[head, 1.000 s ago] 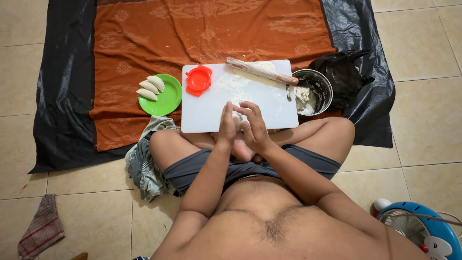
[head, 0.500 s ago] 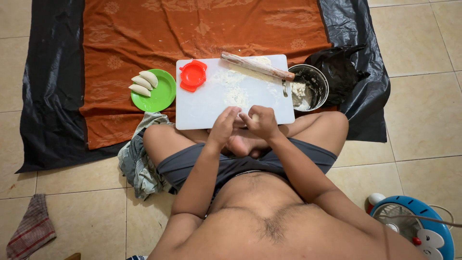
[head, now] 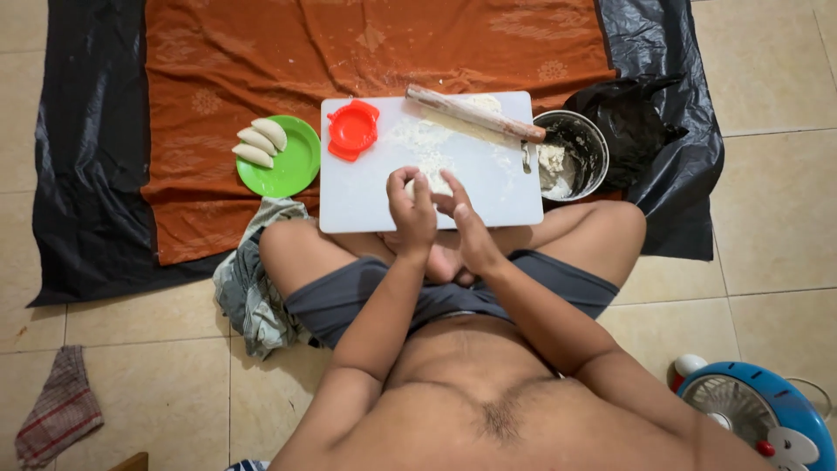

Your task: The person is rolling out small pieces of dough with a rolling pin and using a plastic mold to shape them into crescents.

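Three shaped dumplings (head: 260, 140) already lie on the green plate (head: 295, 170) at the left. Left hand (head: 411, 214) and right hand (head: 471, 228) are closed together on a dough piece (head: 433, 183) above the near edge of the white board (head: 366, 196). More dough waits in the metal bowl (head: 571, 157) at right, so I judge much work is left.

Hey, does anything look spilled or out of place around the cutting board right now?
Flour is scattered loose over the white board, and the rolling pin lies slanted across its far edge. Nothing looks broken.
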